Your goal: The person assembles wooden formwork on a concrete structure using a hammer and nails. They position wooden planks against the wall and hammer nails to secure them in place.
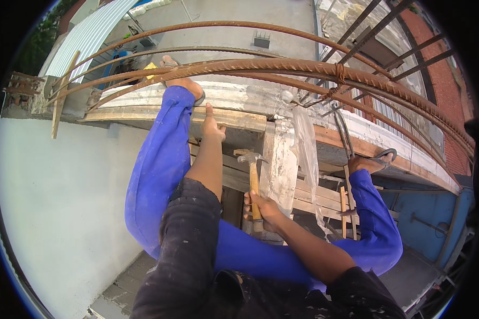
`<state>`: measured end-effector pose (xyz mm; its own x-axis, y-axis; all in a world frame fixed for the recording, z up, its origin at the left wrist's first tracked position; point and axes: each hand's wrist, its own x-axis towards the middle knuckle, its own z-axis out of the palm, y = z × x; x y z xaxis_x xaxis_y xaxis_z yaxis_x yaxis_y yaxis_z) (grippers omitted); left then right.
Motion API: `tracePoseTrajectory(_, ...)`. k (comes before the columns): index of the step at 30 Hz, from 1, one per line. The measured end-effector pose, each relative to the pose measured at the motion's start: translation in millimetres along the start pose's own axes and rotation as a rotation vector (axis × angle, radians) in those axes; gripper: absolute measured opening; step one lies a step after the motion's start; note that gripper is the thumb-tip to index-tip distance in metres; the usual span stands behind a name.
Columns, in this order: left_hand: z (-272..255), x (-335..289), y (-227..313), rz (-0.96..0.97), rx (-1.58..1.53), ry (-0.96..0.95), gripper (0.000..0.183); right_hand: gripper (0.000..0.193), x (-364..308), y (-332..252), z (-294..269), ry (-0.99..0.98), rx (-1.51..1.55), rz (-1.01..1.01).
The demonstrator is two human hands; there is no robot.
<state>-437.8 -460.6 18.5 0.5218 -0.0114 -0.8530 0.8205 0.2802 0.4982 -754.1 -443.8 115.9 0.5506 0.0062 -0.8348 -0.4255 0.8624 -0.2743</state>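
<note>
A claw hammer (pixel 254 183) with a wooden handle stands roughly upright in my right hand (pixel 267 211), its metal head at the top. The fingers are wrapped round the lower part of the handle. My left hand (pixel 213 126) rests against a long wooden board (pixel 242 120) along the edge of the concrete. One finger stretches up over the board and the thumb sticks out to the side; the other fingers are mostly hidden. The hammer head is to the right of and below my left hand, apart from the board.
Rusty reinforcing bars (pixel 282 66) arch across in front, tied with wire. My sandalled feet stand on the ledge (pixel 239 95), legs spread. A whitish post (pixel 279 167) and hanging clear plastic (pixel 305 159) are between my legs. Planks (pixel 319 196) lie below; a white wall (pixel 58 202) is at left.
</note>
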Motion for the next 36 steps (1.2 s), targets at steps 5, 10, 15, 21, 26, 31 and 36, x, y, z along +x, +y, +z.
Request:
tracePoseTrajectory(5,18.9,16.7,2.7,0.004,0.034,0.214,0.113,0.035,102.9,15.7,14.8,0.105,0.275,0.032)
tracePoseTrajectory(10,18.5,32.7,2.4,-0.114,-0.109,0.205,0.109,0.019,182.5,15.3,15.6,0.256,0.539,0.288)
tracePoseTrajectory(15,14.4,52.7,-0.2,-0.086,-0.218,0.07,0.107,0.017,182.2,1.7,10.6,0.187,0.883,0.189)
tracePoseTrajectory(21,14.6,52.0,-1.7,-0.089,-0.22,0.061,0.106,0.02,158.2,2.1,27.1,0.087,0.3,-0.03)
tracePoseTrajectory(26,16.3,43.5,1.3,-0.081,-0.232,0.029,0.105,0.019,165.4,-6.6,28.3,-0.164,1.189,0.181)
tracePoseTrajectory(31,18.2,30.5,1.8,-0.067,-0.18,0.119,0.104,0.021,167.8,-6.1,20.5,0.193,0.216,-0.255)
tracePoseTrajectory(36,21.8,15.6,8.7,-0.075,-0.19,0.139,0.105,0.013,169.4,-6.1,21.8,0.157,1.187,0.123)
